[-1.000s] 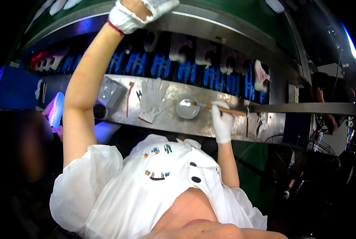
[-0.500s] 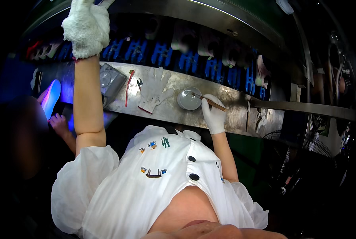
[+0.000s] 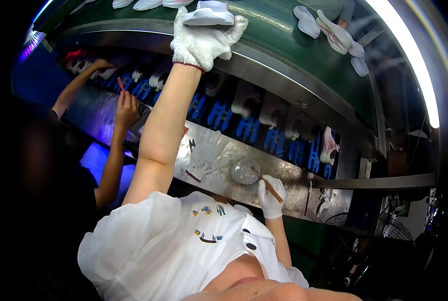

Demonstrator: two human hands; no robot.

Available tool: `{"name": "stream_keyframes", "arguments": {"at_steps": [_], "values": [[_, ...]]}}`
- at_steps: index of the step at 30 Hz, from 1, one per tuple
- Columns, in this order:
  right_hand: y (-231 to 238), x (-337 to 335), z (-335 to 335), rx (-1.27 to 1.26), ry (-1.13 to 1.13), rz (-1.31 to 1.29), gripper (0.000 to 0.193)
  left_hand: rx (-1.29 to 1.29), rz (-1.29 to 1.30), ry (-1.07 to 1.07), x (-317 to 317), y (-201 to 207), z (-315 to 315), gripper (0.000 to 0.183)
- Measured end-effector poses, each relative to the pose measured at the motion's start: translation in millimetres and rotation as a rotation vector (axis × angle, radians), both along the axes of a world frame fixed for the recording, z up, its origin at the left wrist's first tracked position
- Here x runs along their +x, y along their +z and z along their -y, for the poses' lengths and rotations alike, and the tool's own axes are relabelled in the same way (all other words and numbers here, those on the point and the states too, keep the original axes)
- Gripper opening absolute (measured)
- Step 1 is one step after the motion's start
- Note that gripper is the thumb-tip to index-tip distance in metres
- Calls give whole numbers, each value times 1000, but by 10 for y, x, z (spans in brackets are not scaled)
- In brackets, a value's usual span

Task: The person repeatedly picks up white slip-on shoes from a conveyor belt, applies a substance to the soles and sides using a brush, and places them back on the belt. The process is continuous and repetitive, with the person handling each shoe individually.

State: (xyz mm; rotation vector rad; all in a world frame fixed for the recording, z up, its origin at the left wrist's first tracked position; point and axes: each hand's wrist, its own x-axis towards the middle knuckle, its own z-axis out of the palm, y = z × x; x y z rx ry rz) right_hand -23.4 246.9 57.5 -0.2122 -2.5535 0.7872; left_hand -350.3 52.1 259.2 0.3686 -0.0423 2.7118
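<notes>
My left hand [image 3: 204, 46], in a white knit glove, is stretched far out over the green belt. It is closed around a white shoe sole [image 3: 209, 14], with the glove showing on both sides of it. Close to the table's front edge, my right hand [image 3: 271, 196] wears a thin white glove and grips a brush [image 3: 269, 186] by its brown handle. The brush's tip rests inside a round pale bowl [image 3: 241, 172] holding some clear or whitish liquid. A spare white glove [image 3: 207, 155] lies flat on the metal table [image 3: 219, 183], left of the bowl.
Beyond the table runs a row of shoe uppers [image 3: 271, 108] over blue holders [image 3: 246, 128]. More soles [image 3: 334, 32] lie on the green belt [image 3: 271, 30]. At left, a co-worker's hand [image 3: 127, 111] holds a red-handled tool. A metal bar [image 3: 374, 181] crosses at right.
The view has tilted upward, showing the belt and the sole in my left hand. My right hand keeps the brush at the bowl. The co-worker's lit sole is out of sight; a red-handled tool is in hand.
</notes>
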Motion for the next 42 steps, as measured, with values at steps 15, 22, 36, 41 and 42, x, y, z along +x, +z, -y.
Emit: {"name": "stream_keyframes", "arguments": {"at_steps": [15, 22, 36, 41, 42], "values": [[1779, -294, -285, -544, -70, -512, 18, -699, -53, -308, 1774, -952, -222, 87], [1926, -617, -180, -457, 86, -383, 14, -801, -159, -362, 1990, -1006, -248, 95], [2090, -951, -262, -222, 43, -304, 10, -850, -205, -359, 2067, -1101, -211, 105], [2151, -1105, -337, -185, 50, -365, 10, -779, -136, -399, 2116, -1093, -208, 103], [2163, -1133, -353, -172, 39, -354, 10, -756, -113, -404, 2121, -1090, -207, 102]]}}
